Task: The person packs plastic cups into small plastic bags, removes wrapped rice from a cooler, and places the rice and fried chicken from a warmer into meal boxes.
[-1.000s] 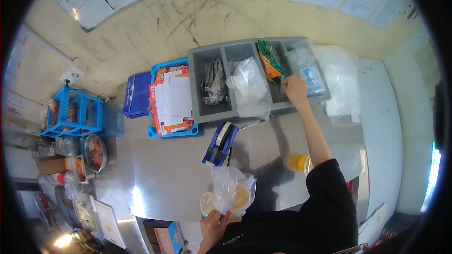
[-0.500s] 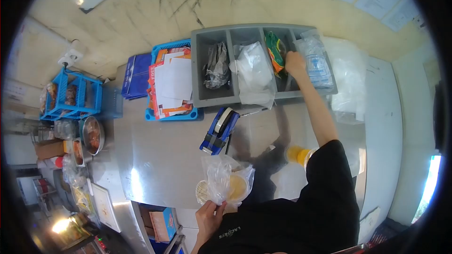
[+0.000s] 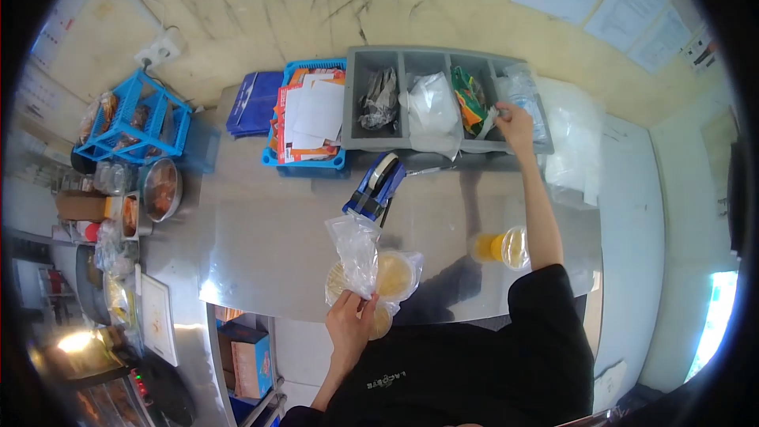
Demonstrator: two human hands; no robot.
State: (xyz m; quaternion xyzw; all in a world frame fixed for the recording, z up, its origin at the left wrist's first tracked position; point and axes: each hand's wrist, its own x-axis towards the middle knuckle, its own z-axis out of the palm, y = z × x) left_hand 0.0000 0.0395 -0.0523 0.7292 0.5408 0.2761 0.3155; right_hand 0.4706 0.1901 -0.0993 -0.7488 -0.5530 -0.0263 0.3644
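My left hand (image 3: 350,323) is closed, its fingertips pinching the lower end of a clear plastic bag (image 3: 355,247). Beside and beneath the bag, round tubs with pale yellow contents (image 3: 395,275) sit near the counter's front edge, partly wrapped in plastic. At the right part of a grey compartment tray (image 3: 375,144), my right hand (image 3: 515,128) is closed, with a small whitish thing showing at its fingertips, too small to name. Next to those fingers lies a green and orange packet (image 3: 469,99) in its compartment.
A blue tape dispenser (image 3: 375,190) stands mid-counter. To the right lies a clear container with yellow-orange contents (image 3: 506,247). A blue basket of leaflets (image 3: 308,160) adjoins the tray, and white plastic bags (image 3: 571,134) are stacked to its right. A metal bowl (image 3: 162,190) stands left.
My right hand has lifted slightly out of the compartment, and a small whitish thing now shows at its fingertips. My left hand still pinches the bag. The camera view has shifted.
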